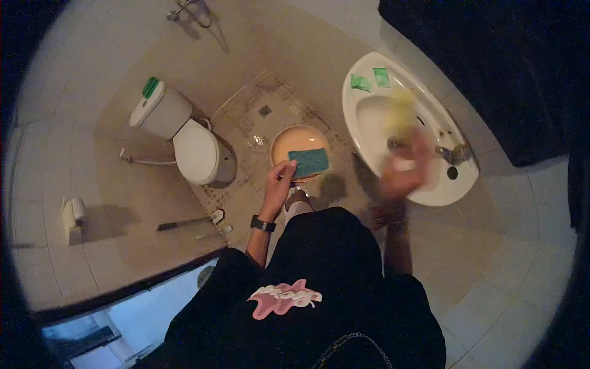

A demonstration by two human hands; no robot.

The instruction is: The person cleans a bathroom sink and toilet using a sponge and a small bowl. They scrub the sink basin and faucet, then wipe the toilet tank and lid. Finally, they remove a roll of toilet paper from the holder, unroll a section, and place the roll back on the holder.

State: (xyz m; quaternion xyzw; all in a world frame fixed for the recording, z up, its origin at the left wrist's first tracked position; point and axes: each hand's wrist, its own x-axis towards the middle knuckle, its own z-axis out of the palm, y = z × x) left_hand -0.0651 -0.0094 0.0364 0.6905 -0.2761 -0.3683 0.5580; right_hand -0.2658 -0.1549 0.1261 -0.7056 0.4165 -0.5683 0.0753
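Observation:
My left hand [281,181] is closed on a corner of a teal scouring pad [309,162], pinched between thumb and fingers. The pad is held above a round orange basin [284,138] on the floor and covers part of it. My right hand [405,169] reaches over the white sink [352,126] and is smeared by motion. Just beyond its fingers is a yellow blur [401,111]; I cannot tell what it is or whether the hand holds it. Two green pieces [381,77] lie on the sink's far rim.
A white toilet [195,150] with its lid down stands at the left, with a green pad [150,87] on its tank. The sink's metal tap [458,154] is on its right side. A dark-handled brush [184,223] is at the lower left. A dark cloth [479,74] hangs at the upper right.

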